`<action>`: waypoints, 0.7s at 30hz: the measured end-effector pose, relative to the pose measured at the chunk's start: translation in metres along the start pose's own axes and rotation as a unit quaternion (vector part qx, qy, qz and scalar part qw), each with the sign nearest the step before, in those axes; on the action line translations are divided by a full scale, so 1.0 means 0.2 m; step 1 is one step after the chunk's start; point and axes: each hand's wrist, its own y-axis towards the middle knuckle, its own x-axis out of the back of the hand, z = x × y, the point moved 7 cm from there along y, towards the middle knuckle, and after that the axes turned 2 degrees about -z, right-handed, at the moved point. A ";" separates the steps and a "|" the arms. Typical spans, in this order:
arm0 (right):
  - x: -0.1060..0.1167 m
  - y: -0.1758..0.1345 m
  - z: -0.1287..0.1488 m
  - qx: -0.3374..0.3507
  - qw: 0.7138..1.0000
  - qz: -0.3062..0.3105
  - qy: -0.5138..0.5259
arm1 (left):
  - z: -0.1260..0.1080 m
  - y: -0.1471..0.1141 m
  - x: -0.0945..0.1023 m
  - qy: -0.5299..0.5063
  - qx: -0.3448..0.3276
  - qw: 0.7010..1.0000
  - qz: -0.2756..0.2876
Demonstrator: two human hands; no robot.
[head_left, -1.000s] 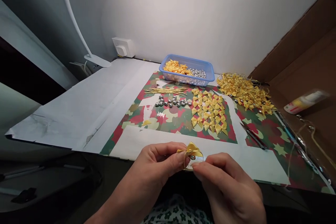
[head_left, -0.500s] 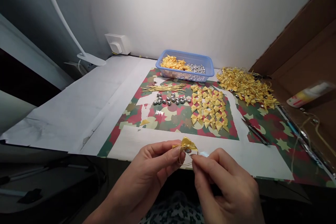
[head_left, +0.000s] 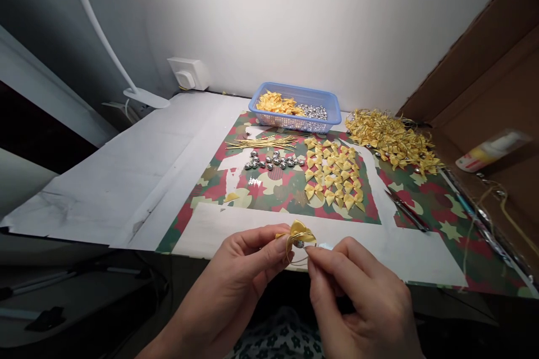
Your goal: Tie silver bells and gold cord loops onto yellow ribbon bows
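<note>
Thumb and fingers of my left hand [head_left: 252,261] are closed on a yellow ribbon bow [head_left: 298,228], held just above the table's front edge. A silver bell [head_left: 299,244] sits against the bow. Thin gold cord [head_left: 288,251] loops around both and hangs below them. My right hand [head_left: 357,286] is closed in a pinch close to the bell, at the cord; its fingertips cover the exact part gripped. Beyond my hands, several yellow bows [head_left: 334,174] lie in rows. Silver bells [head_left: 275,162] are grouped left of them, with a bundle of gold cords [head_left: 263,143] behind.
A blue basket [head_left: 295,122] with bows and bells stands by the wall. Finished-looking bows with cords [head_left: 391,140] are heaped at the right. Small scissors [head_left: 407,211] lie before that heap. A bottle [head_left: 488,151] is in a cardboard box; a white lamp [head_left: 145,98] stands left.
My right fingertips have shifted slightly, and the bell shows more clearly beneath the bow. The pale thin line between bell and fingertips is hardly seen now. My left hand keeps its hold.
</note>
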 end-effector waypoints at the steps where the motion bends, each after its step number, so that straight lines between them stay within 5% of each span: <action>1: 0.00 0.00 0.00 0.001 1.000 0.004 0.001 | 0.00 0.00 0.00 -0.002 0.000 1.000 -0.001; 21: -0.02 0.02 -0.09 -0.051 0.994 0.069 0.061 | 0.04 -0.01 0.02 -0.042 0.061 0.997 -0.013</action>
